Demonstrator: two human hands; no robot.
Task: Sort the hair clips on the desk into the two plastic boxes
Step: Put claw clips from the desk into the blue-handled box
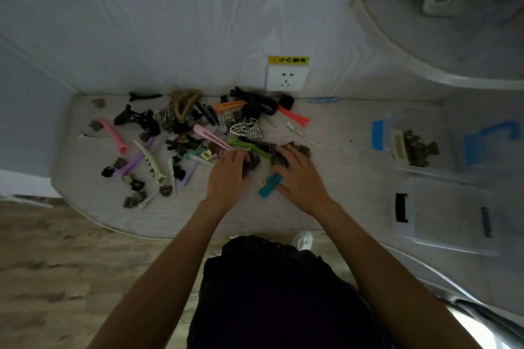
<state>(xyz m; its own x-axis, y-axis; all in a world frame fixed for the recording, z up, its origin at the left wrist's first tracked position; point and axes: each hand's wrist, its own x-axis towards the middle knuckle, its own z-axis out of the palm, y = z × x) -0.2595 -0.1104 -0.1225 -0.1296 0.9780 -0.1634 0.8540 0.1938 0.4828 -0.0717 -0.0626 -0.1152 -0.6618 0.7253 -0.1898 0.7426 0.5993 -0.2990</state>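
Observation:
Several hair clips lie scattered over the white desk, mostly left of centre: pink, purple, orange, red, a silver butterfly clip and many dark claw clips. My left hand grips a small brown claw clip at the pile's near edge. My right hand curls over another brown claw clip, with a teal clip beside its thumb. A clear plastic box with blue latches at right holds brown claw clips and a cream one. A second clear box sits nearer.
A wall socket with a yellow warning label is on the wall behind the pile. A curved white shelf rises at upper right. The desk's rounded front edge runs before my dark-clothed lap; wooden floor lies to the left.

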